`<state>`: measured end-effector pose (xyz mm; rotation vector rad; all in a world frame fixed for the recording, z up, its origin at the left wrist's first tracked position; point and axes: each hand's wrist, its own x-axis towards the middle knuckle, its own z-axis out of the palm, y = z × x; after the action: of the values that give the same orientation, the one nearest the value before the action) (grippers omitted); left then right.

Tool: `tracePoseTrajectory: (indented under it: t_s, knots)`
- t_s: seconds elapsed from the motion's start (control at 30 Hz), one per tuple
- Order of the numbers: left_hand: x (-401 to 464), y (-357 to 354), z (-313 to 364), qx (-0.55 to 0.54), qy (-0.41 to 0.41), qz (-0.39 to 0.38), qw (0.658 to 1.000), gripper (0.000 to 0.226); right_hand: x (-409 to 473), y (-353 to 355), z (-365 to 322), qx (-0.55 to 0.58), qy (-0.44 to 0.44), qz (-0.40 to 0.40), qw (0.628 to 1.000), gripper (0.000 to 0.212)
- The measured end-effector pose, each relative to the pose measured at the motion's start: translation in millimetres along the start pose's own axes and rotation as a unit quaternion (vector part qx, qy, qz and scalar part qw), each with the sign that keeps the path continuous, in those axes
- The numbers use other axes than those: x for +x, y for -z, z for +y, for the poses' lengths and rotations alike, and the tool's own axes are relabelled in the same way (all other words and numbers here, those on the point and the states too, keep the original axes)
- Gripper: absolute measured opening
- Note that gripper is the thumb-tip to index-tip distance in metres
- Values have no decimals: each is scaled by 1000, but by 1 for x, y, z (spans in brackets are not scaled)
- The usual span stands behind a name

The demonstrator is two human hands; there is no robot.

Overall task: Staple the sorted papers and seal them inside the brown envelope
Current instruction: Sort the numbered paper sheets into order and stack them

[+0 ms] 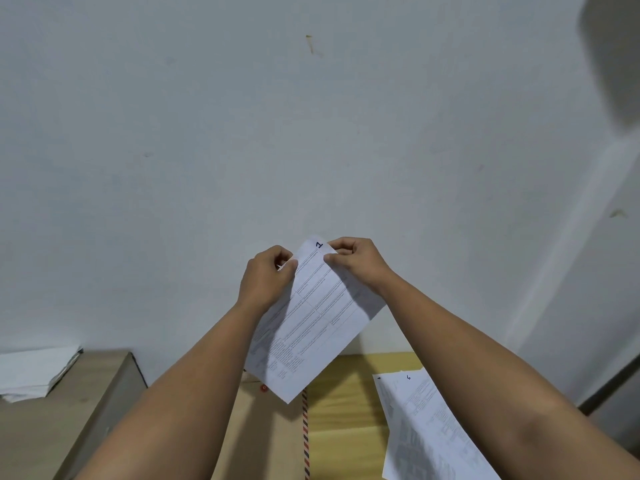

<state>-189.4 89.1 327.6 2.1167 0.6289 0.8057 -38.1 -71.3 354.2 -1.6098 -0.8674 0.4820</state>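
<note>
Papers (pixel 313 320) aloft, top corners pinched by left hand (pixel 266 277), right hand (pixel 356 263)

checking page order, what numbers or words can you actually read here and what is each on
"1": handwritten at the top corner of the held sheet, pinched by left hand and right hand.
"6", probably: handwritten atop the papers on the table.
Printed text on both: too small to read.
Brown envelope: no text visible.
</note>
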Motion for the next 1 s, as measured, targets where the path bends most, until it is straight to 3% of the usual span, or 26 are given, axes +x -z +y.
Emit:
tracePoseTrajectory:
  t_s: [0.1, 0.3, 0.53, 0.67, 0.77, 0.87, 1.0]
  knots:
    - [-2, -2, -1, 17, -32, 4, 999, 1, -2, -1, 4, 12, -9, 10, 1000, 22]
    - [-7, -16, -2, -25, -27, -34, 999, 6, -11, 7, 17, 32, -38, 17, 999, 35]
    - [-11, -50, 4, -91, 17, -54, 994, 15, -25, 23, 49, -113, 20, 96, 989, 38]
    - [-13, -74, 13, -106, 35, -90, 990, 21, -34, 38, 68, -132, 1, 109, 985, 41]
    - [-16, -93, 23, -109, 33, -116, 987, 30, -43, 55, 77, -115, -19, 117, 986, 42]
    - [-15, -114, 30, -116, 45, -157, 980, 41, -52, 75, 86, -29, -44, 128, 990, 44]
    - [-11, -151, 32, -56, 40, -217, 974, 36, -56, 113, 106, 17, -66, 113, 991, 44]
